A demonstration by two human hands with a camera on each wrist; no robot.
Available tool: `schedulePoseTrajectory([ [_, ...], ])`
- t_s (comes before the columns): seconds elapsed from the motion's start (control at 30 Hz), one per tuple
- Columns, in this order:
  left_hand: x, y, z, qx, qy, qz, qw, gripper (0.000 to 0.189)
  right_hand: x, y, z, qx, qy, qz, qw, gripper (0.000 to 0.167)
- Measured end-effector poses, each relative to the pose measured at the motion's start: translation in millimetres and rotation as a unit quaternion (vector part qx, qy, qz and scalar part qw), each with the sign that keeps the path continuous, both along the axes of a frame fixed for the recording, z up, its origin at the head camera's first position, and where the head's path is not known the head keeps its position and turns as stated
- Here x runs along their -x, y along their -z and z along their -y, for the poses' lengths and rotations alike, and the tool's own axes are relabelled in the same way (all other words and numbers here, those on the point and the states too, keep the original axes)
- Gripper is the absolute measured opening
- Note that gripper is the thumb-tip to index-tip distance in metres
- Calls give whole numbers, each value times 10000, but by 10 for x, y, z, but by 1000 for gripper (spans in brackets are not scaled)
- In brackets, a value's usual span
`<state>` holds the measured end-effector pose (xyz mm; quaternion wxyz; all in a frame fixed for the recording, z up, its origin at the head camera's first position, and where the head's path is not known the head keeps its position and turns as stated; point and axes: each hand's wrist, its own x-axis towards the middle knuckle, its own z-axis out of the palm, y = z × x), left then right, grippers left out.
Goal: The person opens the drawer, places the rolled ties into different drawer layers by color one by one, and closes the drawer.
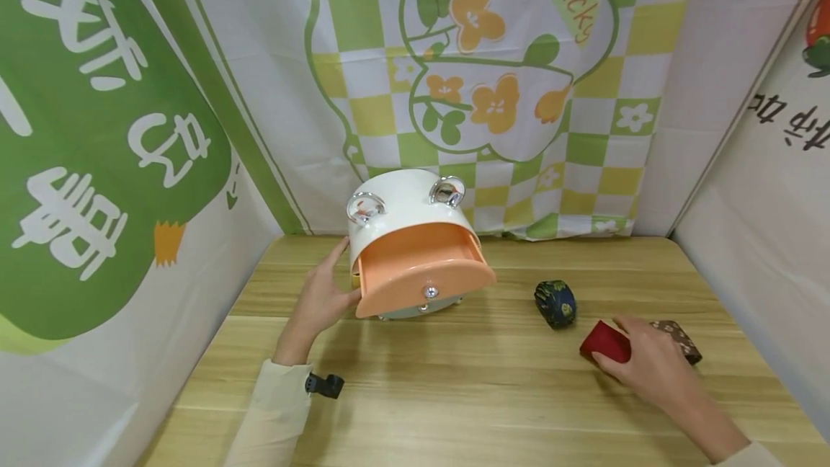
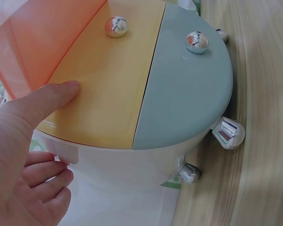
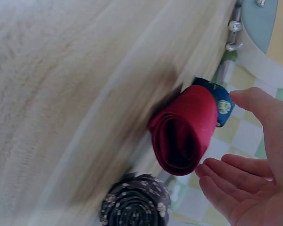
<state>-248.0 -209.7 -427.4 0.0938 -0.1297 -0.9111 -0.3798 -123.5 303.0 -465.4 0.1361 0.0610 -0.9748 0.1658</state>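
Observation:
A white rounded drawer box (image 1: 405,197) with two chrome ring ears stands at the back of the table. Its orange top drawer (image 1: 415,283) is pulled out; the yellow drawer (image 2: 118,80) and the blue-grey drawer (image 2: 188,94) below are closed. My left hand (image 1: 320,294) is at the box's left side, thumb laid on the yellow drawer front and fingers loosely bent by the side wall. My right hand (image 1: 655,362) reaches around a rolled red tie (image 3: 188,125), thumb and fingers spread apart. Beyond it lies a dark blue patterned roll (image 1: 555,303); a brown flowered roll (image 1: 677,341) is partly behind that hand.
The wooden table (image 1: 493,395) carries the box and the rolls. A printed cloth (image 1: 506,193) hangs right behind the box, and further cloth walls (image 1: 194,294) stand on the left and right.

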Motion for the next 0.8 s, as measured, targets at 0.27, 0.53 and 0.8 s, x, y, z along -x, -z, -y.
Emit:
schedulePoseTrajectory([
  [0.27,2,9,1,47,-27,-27,10000,103,51,128,-44,231,-71,270,9993,75],
  [0.53,8,5,0,123,-34,-106,9999,102,99,188,-58,220,53,458,9987,79],
  [0.8,11,7,12,72,46,-187,9998,101,155,264,-86,247,97,582,9979,76],
])
